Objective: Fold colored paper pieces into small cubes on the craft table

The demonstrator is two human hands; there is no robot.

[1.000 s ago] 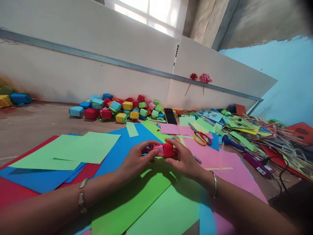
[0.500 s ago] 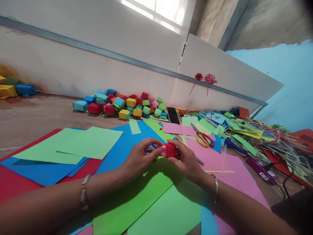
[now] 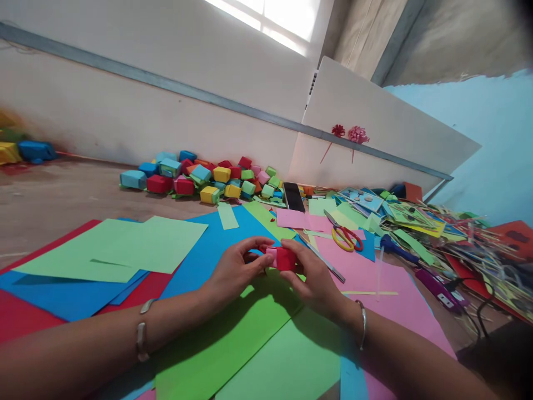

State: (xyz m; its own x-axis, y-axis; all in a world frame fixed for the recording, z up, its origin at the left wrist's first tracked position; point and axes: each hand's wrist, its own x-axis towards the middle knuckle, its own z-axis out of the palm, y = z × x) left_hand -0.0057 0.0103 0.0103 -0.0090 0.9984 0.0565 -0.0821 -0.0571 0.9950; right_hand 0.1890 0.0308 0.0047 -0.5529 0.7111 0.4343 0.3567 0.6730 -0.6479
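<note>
Between my two hands is a small red and pink paper box (image 3: pixel 286 259), held above the sheets. The fingers of my left hand (image 3: pixel 241 265) pinch its pink end, with a bit of red showing behind them. My right hand (image 3: pixel 314 272) grips the red end between thumb and fingers. Below lie a bright green sheet (image 3: pixel 225 333) and a pale green sheet (image 3: pixel 287 355). A pen (image 3: pixel 328 263) rests just beyond my right hand, and red-and-yellow-handled scissors (image 3: pixel 345 236) lie on pink paper (image 3: pixel 375 278).
Many coloured paper boxes (image 3: pixel 200 175) are heaped against the wall, beside a dark phone (image 3: pixel 293 197). Pale green sheets (image 3: pixel 116 250) lie at left. A blue glue gun (image 3: pixel 397 247), a purple power strip (image 3: pixel 441 290) and piled paper scraps with sticks (image 3: pixel 478 244) occupy the right.
My right hand has shifted slightly left with the paper box, and more of the pen shows behind it. Both hands keep their hold. The view has moved a little.
</note>
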